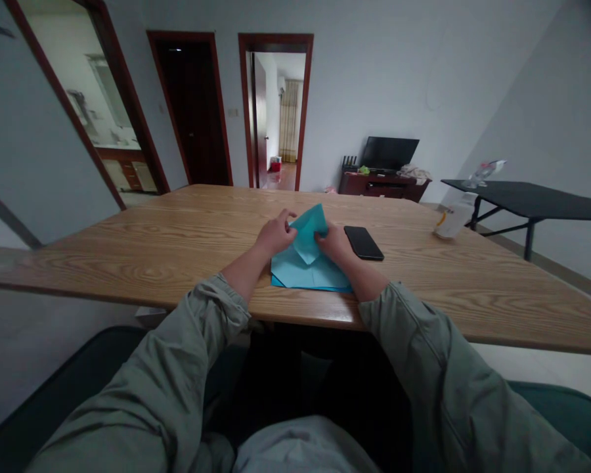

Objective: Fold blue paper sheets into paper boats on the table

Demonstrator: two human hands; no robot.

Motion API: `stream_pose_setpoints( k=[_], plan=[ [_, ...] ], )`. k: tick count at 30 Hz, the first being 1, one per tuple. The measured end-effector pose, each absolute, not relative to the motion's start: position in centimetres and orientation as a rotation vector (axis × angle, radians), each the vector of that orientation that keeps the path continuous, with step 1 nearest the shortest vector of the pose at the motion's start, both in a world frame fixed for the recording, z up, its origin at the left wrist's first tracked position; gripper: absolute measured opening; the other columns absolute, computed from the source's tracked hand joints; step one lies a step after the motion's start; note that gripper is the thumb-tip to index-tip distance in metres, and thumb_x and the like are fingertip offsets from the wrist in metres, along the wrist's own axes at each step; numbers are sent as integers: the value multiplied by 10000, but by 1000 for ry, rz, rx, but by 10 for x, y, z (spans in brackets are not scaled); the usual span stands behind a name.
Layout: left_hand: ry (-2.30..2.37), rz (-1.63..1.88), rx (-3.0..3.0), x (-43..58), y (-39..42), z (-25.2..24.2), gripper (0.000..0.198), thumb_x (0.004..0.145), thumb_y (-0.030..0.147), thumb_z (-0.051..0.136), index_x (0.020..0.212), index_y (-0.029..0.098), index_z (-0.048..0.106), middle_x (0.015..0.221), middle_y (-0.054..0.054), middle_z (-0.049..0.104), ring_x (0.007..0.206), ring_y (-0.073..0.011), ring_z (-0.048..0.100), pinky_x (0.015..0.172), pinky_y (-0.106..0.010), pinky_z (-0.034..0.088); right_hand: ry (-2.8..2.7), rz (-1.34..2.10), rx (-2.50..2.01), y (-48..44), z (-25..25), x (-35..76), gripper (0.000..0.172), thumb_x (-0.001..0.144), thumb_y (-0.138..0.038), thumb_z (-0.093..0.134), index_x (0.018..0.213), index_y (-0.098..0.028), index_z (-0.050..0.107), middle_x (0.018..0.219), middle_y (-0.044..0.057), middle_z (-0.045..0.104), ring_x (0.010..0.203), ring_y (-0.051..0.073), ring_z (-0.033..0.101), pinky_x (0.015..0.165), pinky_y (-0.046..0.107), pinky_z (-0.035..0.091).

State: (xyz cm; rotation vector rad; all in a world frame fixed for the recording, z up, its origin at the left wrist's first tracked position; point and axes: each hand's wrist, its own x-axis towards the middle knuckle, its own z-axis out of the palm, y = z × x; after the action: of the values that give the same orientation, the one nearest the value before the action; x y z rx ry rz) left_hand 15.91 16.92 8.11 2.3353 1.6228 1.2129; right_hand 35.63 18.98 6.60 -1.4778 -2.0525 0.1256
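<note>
The left hand [276,234] pinches the left side of a raised, folded part of the blue paper [307,236], whose lower part lies flat near the front edge of the wooden worktop [142,253]. The right hand [335,243] grips the raised part's right side, thumb on the near face. Just right of that hand, a black phone [364,243] lies flat; well apart, farther right, sits a white container [453,219]
</note>
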Motion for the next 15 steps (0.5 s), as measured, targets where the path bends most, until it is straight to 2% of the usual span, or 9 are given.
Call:
stream_pose_setpoints(
  k=[2,4,6,8,10,12,15],
  plan=[
    [1600,1052,2396,148,176,72,369,782,175,522,1139,207,607,820,-22,642,747,-156,600,747,-272,485,-2150,46,-1425,191,61,362,396,880,-240,492,1262,-212,591,1177,81,674,1078,238,618,938,331,459],
    [1537,902,2473,139,181,64,389,758,144,522,1124,197,644,1021,-65,654,936,-177,617,871,-289,484,-2294,-9,-1325,192,56,367,438,868,-188,483,1292,-233,584,1224,71,651,1110,232,604,961,323,448],
    [1449,765,2568,135,183,57,479,749,112,509,1202,216,630,1281,-81,575,1176,-191,546,1025,-301,415,-2443,-38,-1259,193,52,370,509,841,-140,485,1332,-252,563,1269,67,624,1148,230,585,981,319,437],
    [1379,558,2639,136,180,53,542,787,143,500,1314,257,559,1484,-63,411,1346,-207,411,1128,-335,313,-2565,-34,-1237,194,49,371,557,825,-127,492,1365,-257,536,1309,66,597,1189,226,562,1009,318,421],
    [1364,292,2650,140,174,52,546,861,272,478,1407,293,457,1577,-50,255,1432,-260,278,1169,-435,229,-2652,-9,-1262,194,46,371,576,849,-172,494,1417,-262,473,1405,69,519,1273,240,497,1065,353,377],
    [1375,90,2639,145,166,53,590,910,452,410,1477,310,330,1602,-53,158,1464,-322,166,1159,-553,160,-2700,8,-1349,193,44,371,587,902,-274,465,1479,-280,362,1514,76,376,1375,289,370,1116,462,301],
    [1374,-9,2662,148,159,53,739,893,645,305,1527,292,166,1607,-60,83,1473,-357,71,1140,-615,97,-2744,5,-1447,186,42,372,593,958,-437,372,1521,-314,228,1583,81,202,1440,350,201,1112,615,193]
  ],
)
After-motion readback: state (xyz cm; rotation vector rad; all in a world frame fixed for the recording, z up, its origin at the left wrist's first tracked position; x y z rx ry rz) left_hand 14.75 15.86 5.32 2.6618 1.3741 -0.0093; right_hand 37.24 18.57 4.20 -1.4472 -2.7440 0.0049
